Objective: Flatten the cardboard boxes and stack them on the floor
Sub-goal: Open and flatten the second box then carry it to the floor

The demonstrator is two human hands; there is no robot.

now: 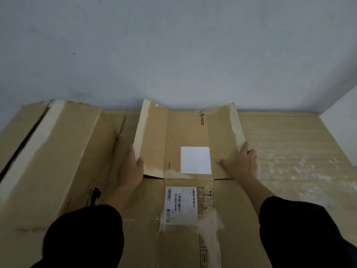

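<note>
**Here: one flat box held by both side edges, lying over the pile**

So, the PICO box [185, 136] is flattened. Its long axis runs straight away from the person, and its far end points at the foot of the wall [173, 55]. The printed logo reads sideways along that same axis. Both long side edges curl up a little, each carrying a pale strip of tape [140, 128].

The left grip [133, 167] (a bare hand, like the other) holds the left edge. Its thumb is on top, and its fingers are hidden behind the card. The right grip [241, 163] clasps the right edge, with the thumb pressed flat on the upper face and the fingers wrapped over the rim. Black sleeves [87, 235] cover both forearms.

The near end of the PICO box sits over a second flat box [146, 200], which lies on the wooden floor [280, 142] and reaches toward the person. A third flat box [63, 151] lies to the left. It is longer, and its axis slants away toward the wall.

By count there are three flattened boxes that can be told apart and two grips. A slip of card between the left box and the PICO box could belong to either neighbour. There are two labels: a blank white square [195, 160] on the held box and a barcoded shipping label [180, 202] on the one beneath.
</note>
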